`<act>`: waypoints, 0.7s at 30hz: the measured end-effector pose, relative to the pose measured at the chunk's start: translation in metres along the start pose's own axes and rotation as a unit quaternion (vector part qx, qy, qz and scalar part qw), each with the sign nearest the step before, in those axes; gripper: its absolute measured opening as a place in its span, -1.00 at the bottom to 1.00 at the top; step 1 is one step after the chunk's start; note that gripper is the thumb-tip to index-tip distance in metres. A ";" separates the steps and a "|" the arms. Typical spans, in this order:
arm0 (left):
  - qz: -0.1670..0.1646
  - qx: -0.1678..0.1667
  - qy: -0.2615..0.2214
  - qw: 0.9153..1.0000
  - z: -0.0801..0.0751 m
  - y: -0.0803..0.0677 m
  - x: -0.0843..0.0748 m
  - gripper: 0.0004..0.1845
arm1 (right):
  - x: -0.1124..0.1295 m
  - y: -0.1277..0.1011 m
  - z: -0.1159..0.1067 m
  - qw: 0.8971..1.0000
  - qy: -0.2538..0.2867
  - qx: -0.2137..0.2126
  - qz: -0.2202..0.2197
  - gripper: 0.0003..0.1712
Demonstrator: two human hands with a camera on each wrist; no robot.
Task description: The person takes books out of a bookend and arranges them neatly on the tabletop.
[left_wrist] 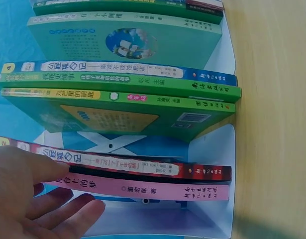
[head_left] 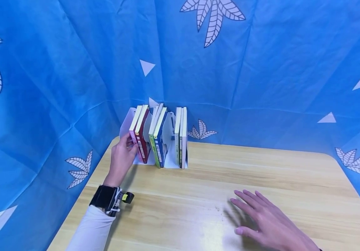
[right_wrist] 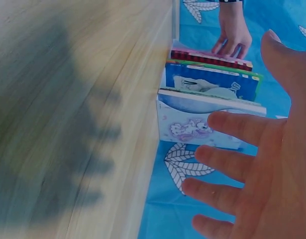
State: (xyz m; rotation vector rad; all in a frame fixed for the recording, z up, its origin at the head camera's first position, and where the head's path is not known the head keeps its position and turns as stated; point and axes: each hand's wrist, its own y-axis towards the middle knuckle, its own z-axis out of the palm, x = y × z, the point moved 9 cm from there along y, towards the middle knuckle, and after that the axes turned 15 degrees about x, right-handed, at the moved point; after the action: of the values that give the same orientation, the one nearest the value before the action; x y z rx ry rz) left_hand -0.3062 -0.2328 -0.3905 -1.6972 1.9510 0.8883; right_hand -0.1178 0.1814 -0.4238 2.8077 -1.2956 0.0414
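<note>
My left hand (head_left: 123, 153) is at the left end of the book row, pinching the pink book (left_wrist: 202, 192). In the left wrist view, its thumb lies where the pink spine meets the red book (left_wrist: 207, 172), and the other fingers are on the pink book's outer side. Both books stand upright in a pale bookend rack (left_wrist: 212, 219). My right hand (head_left: 267, 223) is held over the table's front right part, fingers spread and holding nothing.
Further along the rack stand green books (left_wrist: 162, 82), a blue book (head_left: 161, 139) and pale-edged books (head_left: 181, 136). The rack sits at the back left of the wooden table (head_left: 261, 167). Blue patterned cloth (head_left: 277, 69) hangs behind and beside the table.
</note>
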 end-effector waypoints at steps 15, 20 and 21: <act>-0.009 -0.003 0.011 1.000 0.005 0.006 0.006 -0.57 | -0.002 0.002 0.005 1.000 0.013 0.020 0.012 -0.16; -0.021 -0.005 0.010 1.000 0.007 0.008 0.009 -0.58 | -0.003 0.003 0.004 1.000 0.014 0.021 0.017 -0.18; -0.021 -0.006 0.010 1.000 0.007 0.008 0.010 -0.58 | -0.003 0.003 0.004 1.000 0.013 0.021 0.017 -0.19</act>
State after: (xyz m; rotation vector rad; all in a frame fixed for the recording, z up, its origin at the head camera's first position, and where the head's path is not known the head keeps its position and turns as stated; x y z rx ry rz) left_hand -0.3166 -0.2343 -0.4008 -1.7543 1.9187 0.8732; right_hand -0.1221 0.1819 -0.4274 2.8090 -1.3529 0.1084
